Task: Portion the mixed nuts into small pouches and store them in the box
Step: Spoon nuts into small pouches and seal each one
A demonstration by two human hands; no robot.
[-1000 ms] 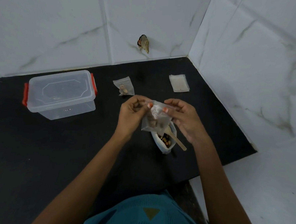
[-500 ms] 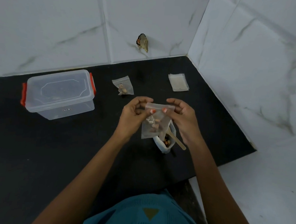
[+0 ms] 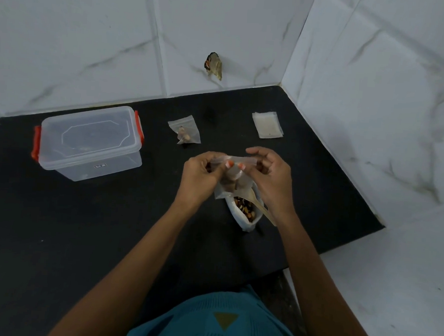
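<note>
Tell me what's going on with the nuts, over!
Left hand and right hand both pinch pouch top, nuts inside. One filled pouch on counter, box lid on. Nothing blocking.

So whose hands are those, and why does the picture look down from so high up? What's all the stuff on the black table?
There is no machine here. A person wears a camera on their head, so you see what they see, looking down at their own arms. The left hand and right hand each pinch the top edge of a small clear pouch with some nuts inside. Just below it, an open white bag of mixed nuts sits on the black counter with a wooden spoon in it. Farther back lie a filled pouch, a stack of empty pouches, and on the left a clear box with its lid on and red clips.
</note>
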